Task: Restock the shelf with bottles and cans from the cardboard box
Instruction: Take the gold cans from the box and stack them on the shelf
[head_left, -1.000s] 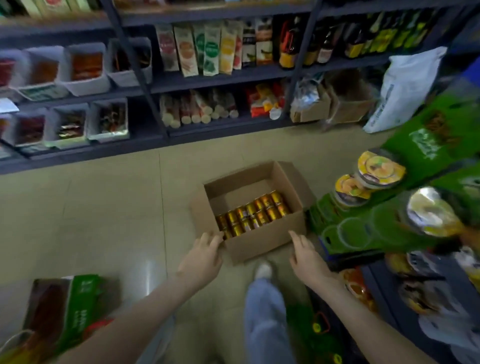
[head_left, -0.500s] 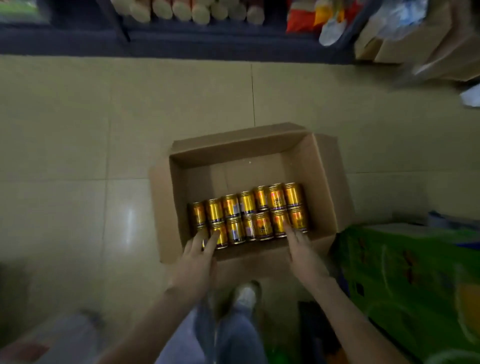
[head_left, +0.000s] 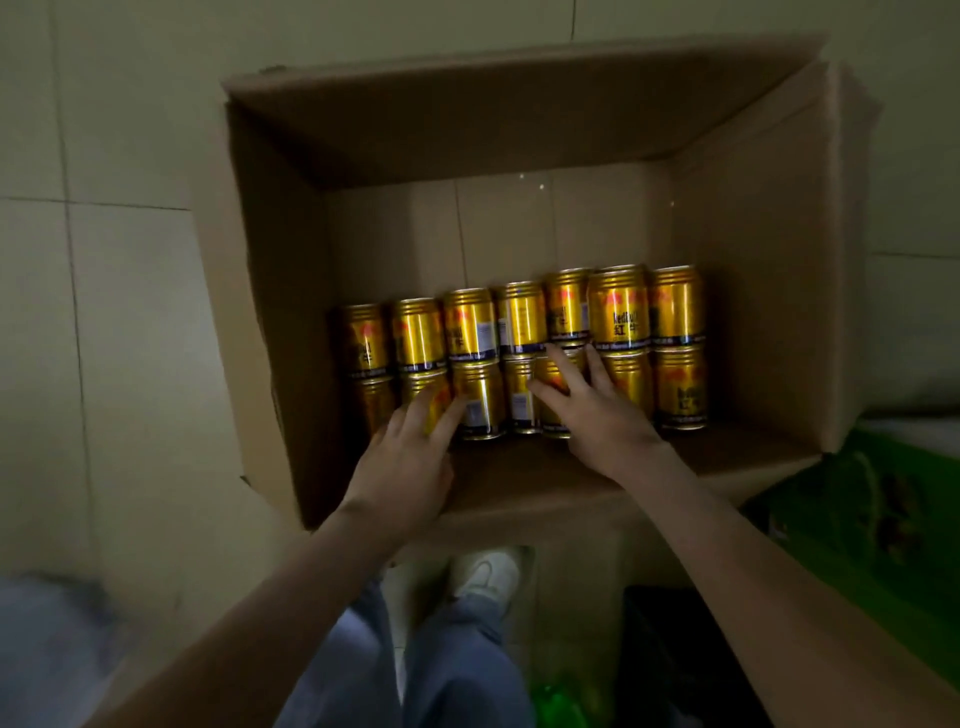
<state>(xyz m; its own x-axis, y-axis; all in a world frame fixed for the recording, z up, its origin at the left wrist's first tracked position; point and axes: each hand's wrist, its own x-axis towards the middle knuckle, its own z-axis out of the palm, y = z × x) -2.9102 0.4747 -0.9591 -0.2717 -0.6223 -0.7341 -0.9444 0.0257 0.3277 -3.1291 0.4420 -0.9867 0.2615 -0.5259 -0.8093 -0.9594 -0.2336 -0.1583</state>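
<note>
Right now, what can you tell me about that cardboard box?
The box is plain brown corrugated cardboard, open at the top with flaps folded outward, sitting on a pale tiled floor. Its far half is bare. Gold cans fill the near side in two rows. The left hand and right hand reach over the near wall, fingers spread on the cans.

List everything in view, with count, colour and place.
cardboard box: one, brown, open on the floor, centre of view.
cans: fourteen visible, gold, two rows of seven against the box's near wall.
tiled floor: pale beige, around the box.
green packaging: one, green, right of the box.
shoe: one, white, below the box.
trousers: blue, bottom centre.
left hand: open, fingers on the near-row cans at left.
right hand: open, fingers spread over the middle cans.
</note>
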